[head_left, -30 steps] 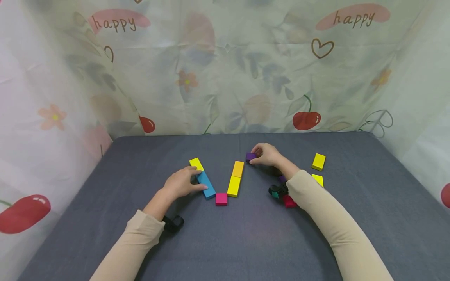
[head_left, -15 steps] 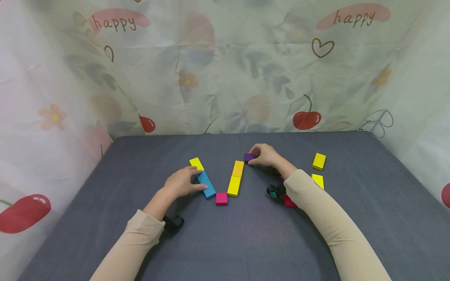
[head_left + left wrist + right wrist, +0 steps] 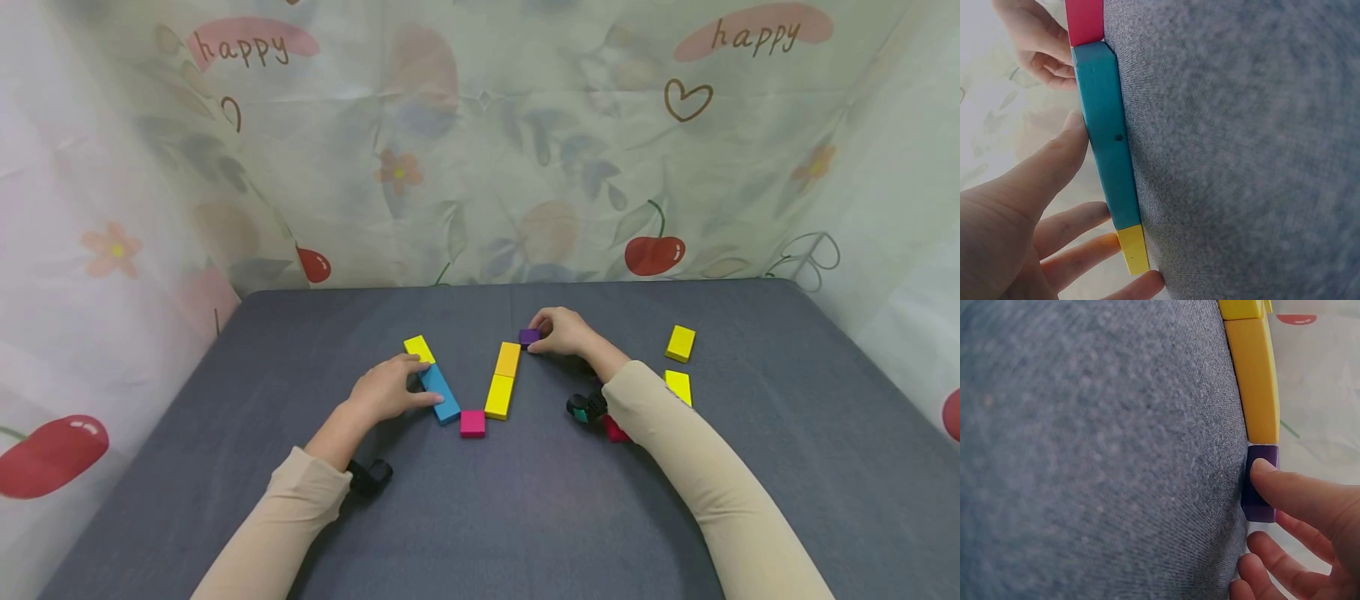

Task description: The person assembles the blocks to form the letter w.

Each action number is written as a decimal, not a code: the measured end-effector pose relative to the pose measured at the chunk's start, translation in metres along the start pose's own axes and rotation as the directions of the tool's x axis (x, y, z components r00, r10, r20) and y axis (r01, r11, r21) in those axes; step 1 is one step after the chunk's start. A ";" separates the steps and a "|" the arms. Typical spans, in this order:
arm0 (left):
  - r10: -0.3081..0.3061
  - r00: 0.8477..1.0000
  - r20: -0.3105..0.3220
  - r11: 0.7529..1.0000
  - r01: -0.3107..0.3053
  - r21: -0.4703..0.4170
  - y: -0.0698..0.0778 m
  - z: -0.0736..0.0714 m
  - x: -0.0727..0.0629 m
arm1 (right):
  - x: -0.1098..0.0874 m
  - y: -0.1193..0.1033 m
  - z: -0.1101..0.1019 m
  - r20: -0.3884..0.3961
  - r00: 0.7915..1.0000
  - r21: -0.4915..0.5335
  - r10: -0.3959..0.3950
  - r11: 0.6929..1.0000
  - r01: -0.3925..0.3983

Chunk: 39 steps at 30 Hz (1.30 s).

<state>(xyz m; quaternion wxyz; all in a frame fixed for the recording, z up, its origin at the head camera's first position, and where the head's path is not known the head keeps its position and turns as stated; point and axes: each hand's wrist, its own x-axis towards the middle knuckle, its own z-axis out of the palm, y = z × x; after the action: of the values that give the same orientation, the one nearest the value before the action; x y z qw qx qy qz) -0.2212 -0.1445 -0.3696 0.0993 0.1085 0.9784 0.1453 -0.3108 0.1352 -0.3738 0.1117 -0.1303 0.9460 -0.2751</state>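
Beige cloth sleeves (image 3: 720, 500) stretch over the dark grey, fabric-textured counter (image 3: 487, 525). A pinkish-red square block (image 3: 472, 424) lies nearest, at the foot of a V of blocks. The left hand (image 3: 386, 389), unmoved over the past second, spreads its fingers loosely against a long, flat blue block (image 3: 440, 395); only the left wrist view reveals the dark spot on that block and a fingertip at the small yellow block (image 3: 419, 349) beyond it. Opposite run a yellow rectangular block (image 3: 499, 397) and a smooth orange rectangular block (image 3: 507, 360). The right hand (image 3: 562, 332) pinches a small purple block (image 3: 529, 337), which has shifted left toward the orange one; the right wrist view shows those two end to end, nearly or just touching. Behind hangs a pale, cherry-printed curtain (image 3: 480, 150).
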 end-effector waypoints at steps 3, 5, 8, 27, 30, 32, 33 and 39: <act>0.002 1.000 -0.004 1.000 -0.002 0.003 0.000 0.000 0.000 | 0.000 0.000 0.000 0.002 1.000 -0.002 0.001 1.000 -0.001; 0.002 1.000 -0.006 1.000 -0.002 0.007 0.000 0.000 0.000 | 0.000 0.000 0.000 0.006 1.000 -0.002 0.004 1.000 -0.004; 0.000 1.000 -0.007 1.000 0.000 0.007 0.000 0.000 0.000 | 0.000 0.000 0.000 0.011 1.000 -0.003 0.010 1.000 -0.010; 0.003 1.000 -0.011 1.000 -0.003 -0.001 0.001 0.000 -0.002 | -0.006 0.005 -0.008 0.027 1.000 0.042 -0.004 0.999 0.003; 0.001 1.000 -0.009 1.000 -0.001 -0.002 0.001 -0.001 -0.002 | -0.010 0.008 -0.015 0.018 1.000 0.057 -0.023 0.998 0.022; -0.001 1.000 -0.005 1.000 0.001 -0.005 0.001 -0.001 -0.002 | -0.014 0.010 -0.020 0.013 0.999 0.060 -0.031 0.998 0.030; -0.001 1.000 -0.005 1.000 0.001 -0.006 0.001 -0.001 -0.002 | -0.016 0.012 -0.023 0.012 0.999 0.055 -0.041 0.998 0.040; 0.001 1.000 -0.003 1.000 -0.001 -0.005 0.001 -0.001 -0.002 | -0.032 0.024 -0.040 0.019 0.998 0.015 -0.065 0.998 0.065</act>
<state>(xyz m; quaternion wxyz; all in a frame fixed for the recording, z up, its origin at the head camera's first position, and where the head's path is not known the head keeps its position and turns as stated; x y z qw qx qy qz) -0.2195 -0.1448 -0.3679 0.0980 0.1084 0.9781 0.1481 -0.2968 0.1838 -0.3496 0.1129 -0.1630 0.9381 -0.2841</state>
